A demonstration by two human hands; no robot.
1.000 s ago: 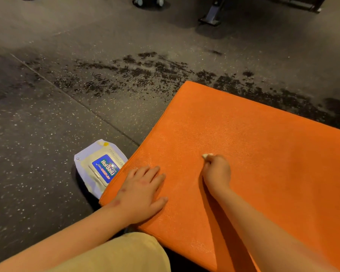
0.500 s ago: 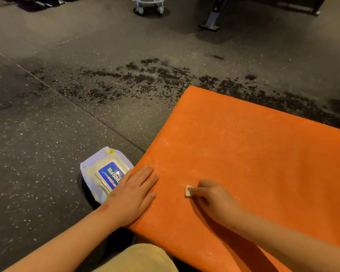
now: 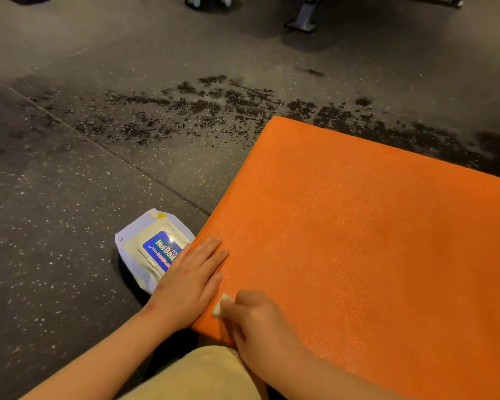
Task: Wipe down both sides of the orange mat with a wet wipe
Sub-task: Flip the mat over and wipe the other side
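The orange mat lies flat on the dark speckled floor and fills the right half of the view. My left hand rests flat with straight fingers on the mat's near left corner. Just right of it, my right hand pinches a small folded white wet wipe against the mat near its front edge. Only a corner of the wipe shows past my fingers.
A pack of wet wipes with a blue label lies on the floor against the mat's left edge, partly under my left hand. My knee in beige cloth is at the bottom. Equipment feet and casters stand far back.
My right hand has dragged the wipe from the middle of the mat toward me and leftward, ending next to my left hand. The left hand has stayed on the corner.
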